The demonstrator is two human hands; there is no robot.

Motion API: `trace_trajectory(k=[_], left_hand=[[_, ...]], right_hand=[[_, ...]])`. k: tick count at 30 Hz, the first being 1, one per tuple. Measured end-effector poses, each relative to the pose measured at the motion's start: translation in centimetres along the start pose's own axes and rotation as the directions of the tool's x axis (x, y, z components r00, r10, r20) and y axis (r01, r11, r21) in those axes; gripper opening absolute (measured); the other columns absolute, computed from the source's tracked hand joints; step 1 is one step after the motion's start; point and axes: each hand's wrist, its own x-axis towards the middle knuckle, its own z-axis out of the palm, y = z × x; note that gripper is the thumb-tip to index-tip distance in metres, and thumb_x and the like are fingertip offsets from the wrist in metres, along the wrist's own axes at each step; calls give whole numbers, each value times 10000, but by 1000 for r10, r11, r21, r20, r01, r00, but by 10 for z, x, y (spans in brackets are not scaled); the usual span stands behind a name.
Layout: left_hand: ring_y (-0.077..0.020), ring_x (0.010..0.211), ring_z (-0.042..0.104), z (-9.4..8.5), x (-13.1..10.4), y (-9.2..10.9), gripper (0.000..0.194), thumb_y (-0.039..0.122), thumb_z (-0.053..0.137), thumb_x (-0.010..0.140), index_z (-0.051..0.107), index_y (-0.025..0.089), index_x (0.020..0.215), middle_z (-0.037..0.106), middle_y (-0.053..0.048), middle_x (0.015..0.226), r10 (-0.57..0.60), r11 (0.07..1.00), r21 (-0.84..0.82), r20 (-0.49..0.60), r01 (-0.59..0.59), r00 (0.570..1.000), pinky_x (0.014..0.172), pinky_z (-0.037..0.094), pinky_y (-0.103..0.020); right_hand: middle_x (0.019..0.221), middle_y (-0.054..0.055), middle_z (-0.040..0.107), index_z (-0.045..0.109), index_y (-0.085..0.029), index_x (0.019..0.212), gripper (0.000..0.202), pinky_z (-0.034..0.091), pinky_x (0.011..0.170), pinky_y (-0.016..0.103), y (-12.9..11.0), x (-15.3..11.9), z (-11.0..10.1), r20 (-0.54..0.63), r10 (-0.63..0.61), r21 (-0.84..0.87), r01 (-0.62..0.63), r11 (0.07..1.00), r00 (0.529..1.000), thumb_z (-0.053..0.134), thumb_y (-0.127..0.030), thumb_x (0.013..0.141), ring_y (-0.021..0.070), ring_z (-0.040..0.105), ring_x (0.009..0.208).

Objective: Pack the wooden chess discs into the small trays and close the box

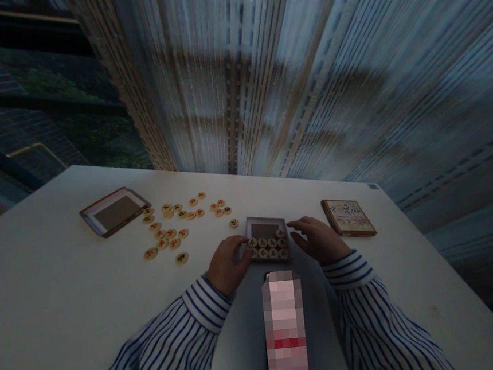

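Note:
A small open box stands between my hands, with two rows of round wooden pieces in its near part and one more piece above them at the right. My left hand is at the box's left side, fingertips at its edge, thumb and fingers apart. Beside the right wall is my right hand, its fingers spread and holding nothing. Many round pieces with red or dark characters, such as one at the near side, lie loose to the left of the box.
An open tray or lid lies at the far left of the white table. A flat patterned box is on the right. A blurred-out phone-like object lies near me. String curtains hang behind the table.

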Motion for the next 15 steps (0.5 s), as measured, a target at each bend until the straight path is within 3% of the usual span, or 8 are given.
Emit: trace_trajectory(k=[8, 12, 15], left_hand=[[-243, 1004, 588, 1, -8, -10, 372, 250, 632, 690, 576, 183, 1051, 644, -104, 1056, 101, 992, 76, 54, -105, 993, 863, 484, -418], [-247, 988, 598, 1, -9, -12, 379, 253, 638, 703, 569, 172, 1067, 649, -122, 1047, 118, 989, 82, 57, -123, 991, 848, 492, -413], [-242, 964, 610, 0, -10, -11, 361, 237, 638, 709, 573, 173, 1058, 658, -117, 1026, 116, 990, 76, 58, -120, 992, 829, 501, -401]], right_hand=[[923, 97, 648, 525, -144, 1171, 372, 464, 738, 334, 3, -16, 25, -87, 58, 140, -45, 989, 995, 438, -277, 834, 183, 594, 795], [965, 119, 650, 515, -142, 1176, 405, 485, 696, 340, 3, -22, 35, -127, 102, 285, -62, 956, 987, 440, -319, 820, 193, 606, 792], [912, 113, 651, 499, -120, 1186, 461, 492, 616, 315, 1, -25, 41, -135, 135, 397, -71, 915, 982, 437, -375, 807, 171, 599, 672]])
